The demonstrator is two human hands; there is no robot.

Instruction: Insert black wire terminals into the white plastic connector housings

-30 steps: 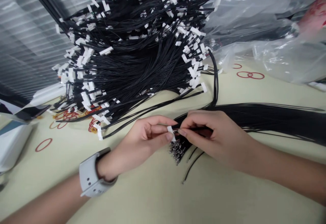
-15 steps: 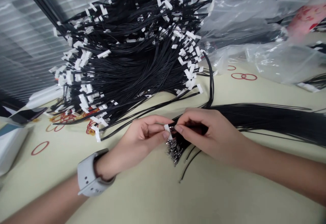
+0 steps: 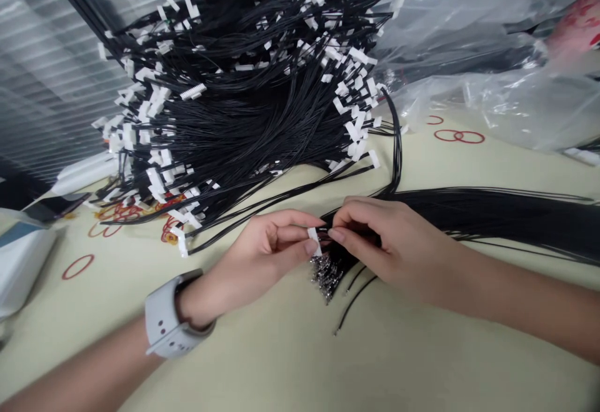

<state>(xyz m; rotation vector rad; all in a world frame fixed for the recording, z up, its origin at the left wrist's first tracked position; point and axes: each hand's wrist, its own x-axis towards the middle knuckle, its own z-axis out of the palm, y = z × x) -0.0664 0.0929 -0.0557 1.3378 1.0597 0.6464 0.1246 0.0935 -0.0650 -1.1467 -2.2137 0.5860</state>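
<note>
Between thumb and fingers, my left hand pinches a small white connector. My right hand is closed just to its right, with the thumb and forefinger pinched on a thin black wire at the connector's side. Under both hands lies a bundle of black wires that runs off to the right. Its crimped metal terminals fan out below the connector. A loose wire curves away from the bundle toward me. My fingers hide most of the wire at the connector.
A large heap of black cables with white connectors fills the back of the table. Clear plastic bags lie at back right. Red rubber bands are scattered about, and a white box stands at far left.
The view has shifted slightly, so most things sit a little to the right. Both hands stay at the connector; the right fingertips and wire look slightly different against it.
</note>
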